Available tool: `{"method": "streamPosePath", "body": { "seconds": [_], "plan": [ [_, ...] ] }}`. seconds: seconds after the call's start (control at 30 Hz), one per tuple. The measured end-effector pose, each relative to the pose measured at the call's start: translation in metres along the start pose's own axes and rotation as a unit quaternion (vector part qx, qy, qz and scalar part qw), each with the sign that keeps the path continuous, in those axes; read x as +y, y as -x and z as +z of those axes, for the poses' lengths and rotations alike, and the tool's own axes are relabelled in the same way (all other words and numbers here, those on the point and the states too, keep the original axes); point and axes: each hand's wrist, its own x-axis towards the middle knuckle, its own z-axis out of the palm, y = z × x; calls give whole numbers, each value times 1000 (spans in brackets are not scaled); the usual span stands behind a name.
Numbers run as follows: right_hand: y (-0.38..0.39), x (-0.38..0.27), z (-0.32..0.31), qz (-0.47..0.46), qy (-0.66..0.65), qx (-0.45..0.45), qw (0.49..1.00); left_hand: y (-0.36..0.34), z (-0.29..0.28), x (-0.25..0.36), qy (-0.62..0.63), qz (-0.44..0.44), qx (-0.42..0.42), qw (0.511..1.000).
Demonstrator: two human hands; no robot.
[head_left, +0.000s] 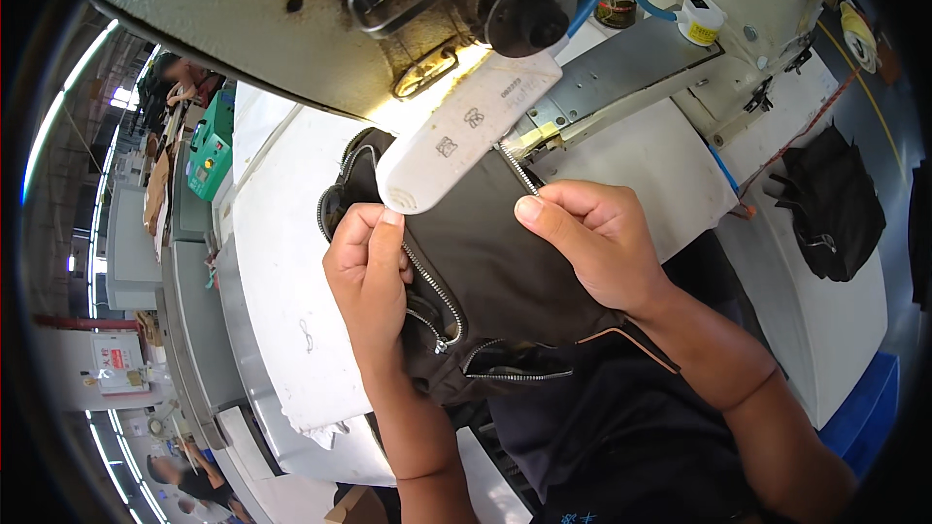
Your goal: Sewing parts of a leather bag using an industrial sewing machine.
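Observation:
A dark fabric bag with metal zippers lies in front of me, its far part under the head of a sewing machine. My left hand is closed in a pinch on the bag's left edge, beside a toothed zipper that curves toward me. On the other side, my right hand pinches the bag's right edge, near another zipper strip that runs up toward the machine. A white round-ended bar slants over the bag between my hands and hides the stitching spot.
White tabletop spreads left of the bag. At the right lies another dark fabric piece. A small white bottle stands on the machine. Farther left are a green box and a person; a blue bin sits lower right.

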Motion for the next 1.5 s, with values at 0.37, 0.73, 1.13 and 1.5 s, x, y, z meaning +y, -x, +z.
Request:
{"method": "streamPosePath", "body": {
  "seconds": [0.37, 0.73, 1.13, 1.5],
  "plan": [
    [-20, -2, 7, 13, -24, 21, 999, -27, -2, -7, -21, -16, 21, 999],
    [-3, -9, -20, 67, 128, -73, 987, -17, -10, 11, -179, 61, 9, 982],
    [36, 22, -22, -174, 151, 36, 972, 100, 60, 20, -387, 293, -27, 874],
    [23, 21, -50, -142, 81, -124, 979, 127, 78, 31, -190, 198, -43, 961]
  ]
}}
